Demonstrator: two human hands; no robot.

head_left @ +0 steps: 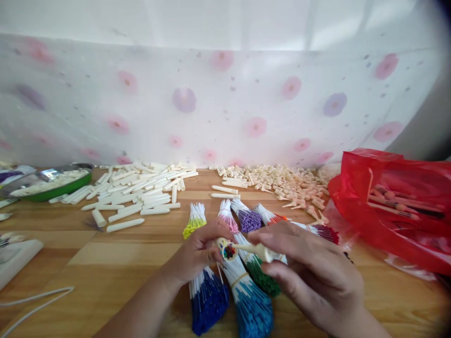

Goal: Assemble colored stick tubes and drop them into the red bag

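My left hand (197, 256) is closed round a cream tube (222, 244), whose open end shows several coloured tips inside. Between the thumb and fingers of my right hand (306, 272) is a cream pointed piece (262, 252), its thin end touching or very near the tube's open end. Under and around both hands lie bundles of white sticks with coloured ends: dark blue (208, 305), light blue (252, 305), green (264, 279), yellow (194, 223), pink (229, 218), purple (248, 218) and red (275, 218).
Cream tubes (141, 188) are heaped at the back left, beside a green bowl (72, 185). Small cream pieces (278, 180) form a pile at the back right. A red plastic bag (355, 206) stands at the right. A white box (19, 260) and cable (38, 295) lie at the left.
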